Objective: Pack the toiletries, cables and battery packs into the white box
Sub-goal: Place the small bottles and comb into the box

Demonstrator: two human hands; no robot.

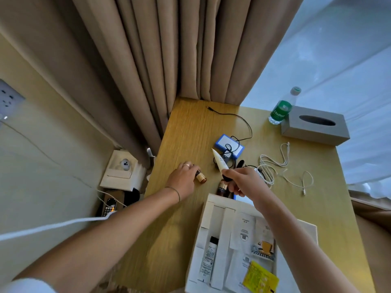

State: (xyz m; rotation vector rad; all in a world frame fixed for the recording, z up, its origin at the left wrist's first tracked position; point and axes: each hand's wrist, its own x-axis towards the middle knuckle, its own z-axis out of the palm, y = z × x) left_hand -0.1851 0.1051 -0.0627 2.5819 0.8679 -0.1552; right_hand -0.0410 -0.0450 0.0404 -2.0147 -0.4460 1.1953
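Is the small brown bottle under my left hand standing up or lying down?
Lying down: the brown bottle rests on its side on the desk, under the left hand.

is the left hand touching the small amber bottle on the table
Touching. The head view shows the left hand with its fingers curled over the top end of the small amber bottle lying on the table.

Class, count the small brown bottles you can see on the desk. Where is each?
2. One bottle under the left hand; one bottle below the right hand, by the box. Others may be hidden.
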